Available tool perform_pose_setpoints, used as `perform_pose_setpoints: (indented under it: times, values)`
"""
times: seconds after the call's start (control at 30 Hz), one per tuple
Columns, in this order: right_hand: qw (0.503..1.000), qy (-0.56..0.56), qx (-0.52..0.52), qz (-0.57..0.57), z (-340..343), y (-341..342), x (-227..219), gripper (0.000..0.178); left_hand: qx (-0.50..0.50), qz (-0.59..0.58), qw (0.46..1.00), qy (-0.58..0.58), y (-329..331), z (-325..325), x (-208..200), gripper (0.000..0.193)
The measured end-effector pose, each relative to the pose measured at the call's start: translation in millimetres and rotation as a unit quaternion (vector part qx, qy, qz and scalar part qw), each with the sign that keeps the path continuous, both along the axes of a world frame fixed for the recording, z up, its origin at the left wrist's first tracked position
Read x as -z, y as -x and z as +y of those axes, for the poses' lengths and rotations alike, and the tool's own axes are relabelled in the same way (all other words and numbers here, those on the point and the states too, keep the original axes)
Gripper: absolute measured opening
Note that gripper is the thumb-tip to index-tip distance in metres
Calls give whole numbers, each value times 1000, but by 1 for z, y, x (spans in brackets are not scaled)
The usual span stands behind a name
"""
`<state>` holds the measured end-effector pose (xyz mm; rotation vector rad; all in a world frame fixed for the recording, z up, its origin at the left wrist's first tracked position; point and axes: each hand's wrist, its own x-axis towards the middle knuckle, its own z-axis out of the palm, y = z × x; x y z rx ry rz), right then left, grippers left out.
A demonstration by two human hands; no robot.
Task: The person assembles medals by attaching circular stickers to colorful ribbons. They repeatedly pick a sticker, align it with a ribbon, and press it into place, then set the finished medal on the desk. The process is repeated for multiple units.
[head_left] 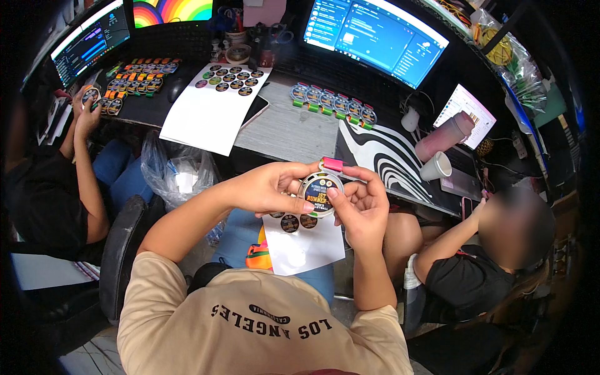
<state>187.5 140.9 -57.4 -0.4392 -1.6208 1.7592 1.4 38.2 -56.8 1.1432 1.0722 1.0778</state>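
A round medal (320,195) with a dark printed face, a silvery rim and a pink ribbon piece (332,164) at its top is held up between my hands. My left hand (284,189) grips its left edge, the thumb lying near the bottom of the face. On the other side my right hand (360,203) pinches the medal, thumb pressed on its face. Below, across my lap, lies a white sheet (306,250) bearing a few round dark stickers (289,223). Orange and green ribbon (258,257) shows beside that sheet.
Medals (334,104) stand in a row on the grey desk. Left of them lies a larger sticker sheet (209,112) over a phone (257,107). A white cup (435,167) and pink tumbler (445,136) are at right. Co-workers sit on both sides; the left one holds a medal (91,95).
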Motion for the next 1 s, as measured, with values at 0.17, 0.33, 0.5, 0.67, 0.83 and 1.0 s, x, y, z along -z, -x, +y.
perform_pose_setpoints:
  times: [0.17, 0.33, 0.5, 0.67, 0.83, 1.0]
  values:
    - [998, 54, -3, 22, 16, 8, 16, 49, 11, -29, 999, 17, 6, 12, 12, 75]
    - [994, 107, 17, 11, 43, 7, 37, 44, 40, -51, 997, 38, 8, 47, 31, 72]
    - [994, 70, 75, -40, 106, 5, 65, 39, -11, -26, 997, 67, 9, 90, 50, 63]
    - [981, 39, 160, -105, 233, 4, 80, 37, -121, 29, 992, 14, -7, 141, 80, 41]
    - [966, 87, 164, -182, 338, 22, 94, 40, -202, 408, 864, -217, -55, 198, 105, 43]
    - [970, 115, 102, -187, 377, 37, 103, 41, -237, 511, 813, -149, -82, 244, 113, 52]
